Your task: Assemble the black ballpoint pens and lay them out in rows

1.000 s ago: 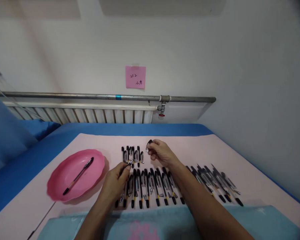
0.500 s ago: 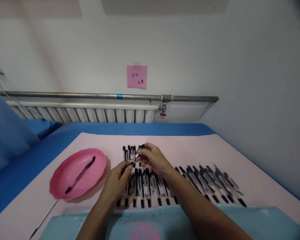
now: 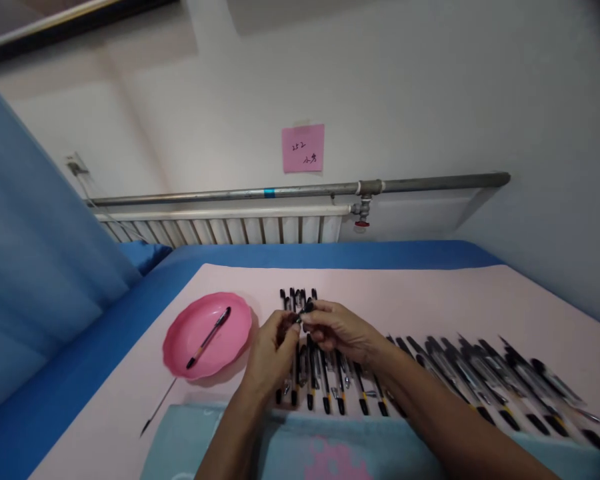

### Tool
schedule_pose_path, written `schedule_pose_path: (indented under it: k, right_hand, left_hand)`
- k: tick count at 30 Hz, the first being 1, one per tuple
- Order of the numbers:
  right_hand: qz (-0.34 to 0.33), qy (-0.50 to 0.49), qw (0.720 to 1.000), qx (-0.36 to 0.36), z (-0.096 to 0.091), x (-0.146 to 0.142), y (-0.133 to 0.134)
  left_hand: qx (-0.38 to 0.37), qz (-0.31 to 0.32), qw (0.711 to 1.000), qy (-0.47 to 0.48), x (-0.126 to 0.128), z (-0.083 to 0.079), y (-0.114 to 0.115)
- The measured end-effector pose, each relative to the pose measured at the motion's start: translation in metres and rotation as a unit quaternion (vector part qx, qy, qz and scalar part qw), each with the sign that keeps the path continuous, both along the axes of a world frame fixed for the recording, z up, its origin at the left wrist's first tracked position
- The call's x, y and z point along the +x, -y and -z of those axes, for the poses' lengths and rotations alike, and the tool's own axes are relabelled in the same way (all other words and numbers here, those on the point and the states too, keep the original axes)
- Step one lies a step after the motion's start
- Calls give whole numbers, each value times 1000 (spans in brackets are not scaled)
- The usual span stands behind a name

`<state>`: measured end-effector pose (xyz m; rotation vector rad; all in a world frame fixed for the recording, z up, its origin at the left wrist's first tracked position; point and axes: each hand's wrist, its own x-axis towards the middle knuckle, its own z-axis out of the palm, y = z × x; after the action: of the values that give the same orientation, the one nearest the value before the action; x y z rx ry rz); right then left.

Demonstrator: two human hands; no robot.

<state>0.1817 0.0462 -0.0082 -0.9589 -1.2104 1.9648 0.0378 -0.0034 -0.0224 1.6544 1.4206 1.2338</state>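
Observation:
My left hand (image 3: 275, 343) and my right hand (image 3: 337, 327) meet over the middle of the table, fingertips almost touching. Between the right thumb and fingers is a pen part (image 3: 307, 307) with a black end. The left fingers are pinched against its lower end; they mostly hide what they hold, which looks like another part of the pen. Beneath and in front of the hands lie rows of black-capped pens (image 3: 326, 383) and loose pen parts. A smaller group of pens (image 3: 293, 297) lies just behind the fingers.
A pink scalloped dish (image 3: 180, 327) at left holds one pen (image 3: 209, 337). A thin refill (image 3: 157, 408) lies in front of it. More pen parts (image 3: 480, 367) are spread at right. A light-blue cloth (image 3: 280, 447) covers the near edge; a blue curtain (image 3: 40, 267) hangs at left.
The view has turned left, so everything sits further right in the picture. My hands have come closer together, and the silvery part seen between them is now mostly covered by fingers.

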Motion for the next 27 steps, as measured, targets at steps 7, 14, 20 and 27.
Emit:
schedule_pose_path:
  k: [7, 14, 20, 27]
  right_hand:
    - [104, 13, 990, 97, -7, 17, -11]
    - [200, 164, 947, 188, -1, 38, -26]
    - [156, 447, 791, 387, 24, 38, -32]
    - [92, 520, 723, 446, 42, 29, -29]
  left_hand:
    - [68, -270, 929, -246, -62, -3, -14]
    - [-146, -316, 865, -362, -102, 11, -24]
    - [-84, -335, 846, -406, -85, 7, -23]
    - [62, -223, 917, -324, -36, 5, -11]
